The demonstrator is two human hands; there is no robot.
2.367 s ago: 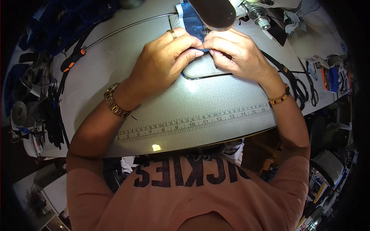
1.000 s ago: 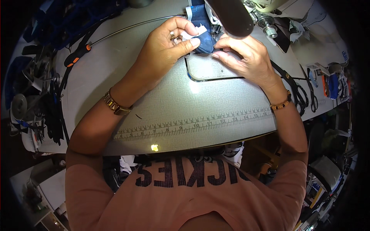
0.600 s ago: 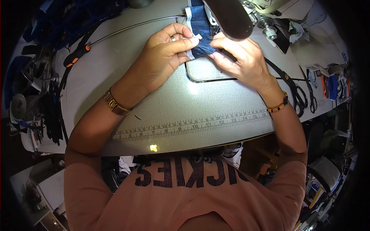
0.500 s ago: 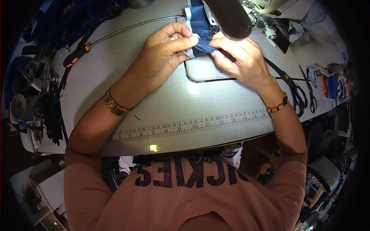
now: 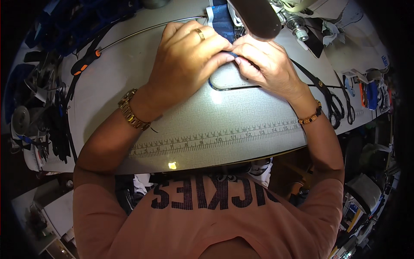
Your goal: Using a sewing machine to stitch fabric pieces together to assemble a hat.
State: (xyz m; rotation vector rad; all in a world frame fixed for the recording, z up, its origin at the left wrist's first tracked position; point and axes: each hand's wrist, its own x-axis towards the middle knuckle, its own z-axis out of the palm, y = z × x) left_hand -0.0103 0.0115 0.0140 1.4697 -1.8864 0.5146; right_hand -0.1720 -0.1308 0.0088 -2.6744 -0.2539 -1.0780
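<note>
Dark blue fabric with a white edge strip (image 5: 222, 23) lies under the head of a sewing machine (image 5: 254, 17). Its near edge is pinched by my left hand (image 5: 189, 58), whose thumb and fingers are closed on it and cover most of the white strip. Right beside it, my right hand (image 5: 269, 62) also grips that edge between thumb and fingers. The fingertips of both hands almost meet there. The needle area is mostly hidden behind the machine head and my right hand.
A long screwdriver with a black and orange handle (image 5: 85, 63) lies at the left. Black scissors (image 5: 332, 103) and a smaller pair (image 5: 348, 103) rest at the right. A printed ruler scale (image 5: 215, 142) runs along the near table edge. Blue cloth (image 5: 77, 21) is heaped at the far left.
My left hand has shifted right along the fabric and turned over it, so its back now faces up and its fingertips meet my right hand's. My right hand has hardly moved.
</note>
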